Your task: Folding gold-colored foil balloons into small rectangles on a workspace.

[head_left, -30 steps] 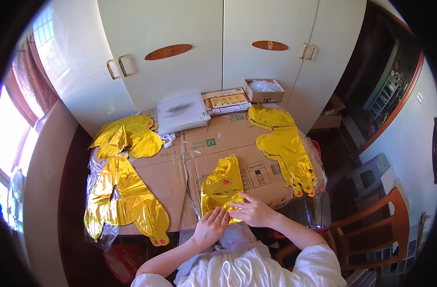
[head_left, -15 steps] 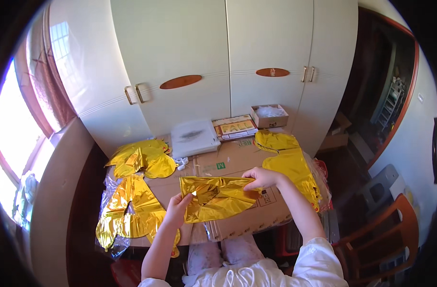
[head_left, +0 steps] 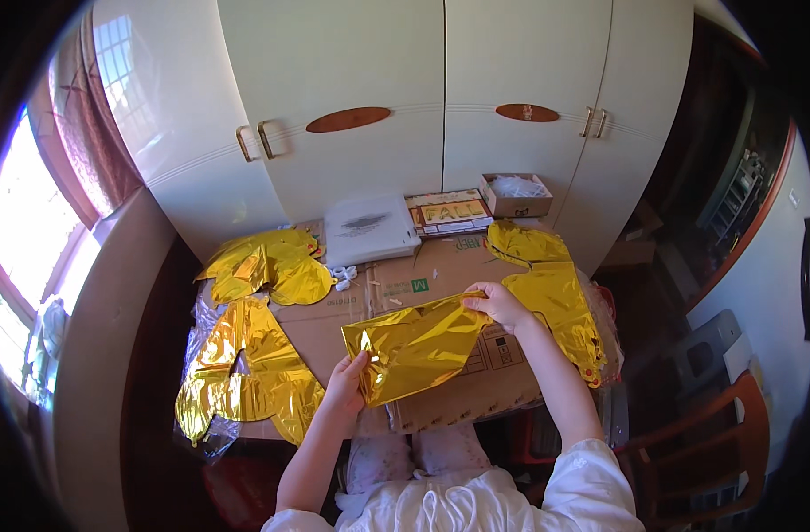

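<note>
A flat gold foil balloon [head_left: 422,346] stretches between my two hands above the front of the table. My left hand [head_left: 345,383] pinches its lower left edge, thumb on top. At the upper right corner my right hand [head_left: 500,306] grips the foil between thumb and fingers. The sheet slants upward to the right, with light creases and shine across it. Its underside is hidden. To the left lies a gold foil balloon shaped like a letter A [head_left: 245,372], flat on clear plastic. Another gold foil balloon [head_left: 555,297] lies flat beyond my right forearm.
More crumpled gold foil [head_left: 267,266] lies at the back left. Flattened cardboard [head_left: 334,310] covers the table. Along the back sit a stack of clear plastic sleeves [head_left: 369,230], a flat printed box [head_left: 449,213] and a small open box [head_left: 516,195]. A wooden chair [head_left: 715,443] stands right.
The foil between my hands has been pulled flatter and tilted, its right end now higher. My right hand has risen slightly, and the view has shifted a little.
</note>
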The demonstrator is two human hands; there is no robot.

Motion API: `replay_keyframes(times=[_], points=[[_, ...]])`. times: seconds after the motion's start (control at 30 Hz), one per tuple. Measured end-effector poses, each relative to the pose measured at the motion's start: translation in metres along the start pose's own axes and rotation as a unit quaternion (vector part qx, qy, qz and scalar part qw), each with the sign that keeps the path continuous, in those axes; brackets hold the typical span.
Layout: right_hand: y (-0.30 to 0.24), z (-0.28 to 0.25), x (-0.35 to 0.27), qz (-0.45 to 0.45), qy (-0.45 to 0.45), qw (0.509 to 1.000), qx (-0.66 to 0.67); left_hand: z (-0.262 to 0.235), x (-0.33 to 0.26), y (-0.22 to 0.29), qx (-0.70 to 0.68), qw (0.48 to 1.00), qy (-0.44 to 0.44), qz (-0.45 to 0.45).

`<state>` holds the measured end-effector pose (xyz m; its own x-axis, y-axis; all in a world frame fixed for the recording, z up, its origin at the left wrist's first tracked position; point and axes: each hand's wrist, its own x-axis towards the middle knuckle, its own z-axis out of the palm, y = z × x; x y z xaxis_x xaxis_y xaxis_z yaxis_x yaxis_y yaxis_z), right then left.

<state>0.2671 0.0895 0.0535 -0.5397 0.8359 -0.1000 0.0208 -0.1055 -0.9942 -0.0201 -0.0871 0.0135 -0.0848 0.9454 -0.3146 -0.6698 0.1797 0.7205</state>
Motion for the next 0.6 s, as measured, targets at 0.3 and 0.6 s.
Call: replay_keyframes(times=[0.3,0.6], points=[[0.054,0.046,-0.025,-0.043,-0.116,0.85,0.511,0.023,0.002,-0.026,-0.107,0.992,0.059,0.038],[0.05,0.125,-0.058,-0.019,-0.026,0.849,0.527,0.044,-0.006,-0.053,-0.212,0.972,0.065,0.071]])
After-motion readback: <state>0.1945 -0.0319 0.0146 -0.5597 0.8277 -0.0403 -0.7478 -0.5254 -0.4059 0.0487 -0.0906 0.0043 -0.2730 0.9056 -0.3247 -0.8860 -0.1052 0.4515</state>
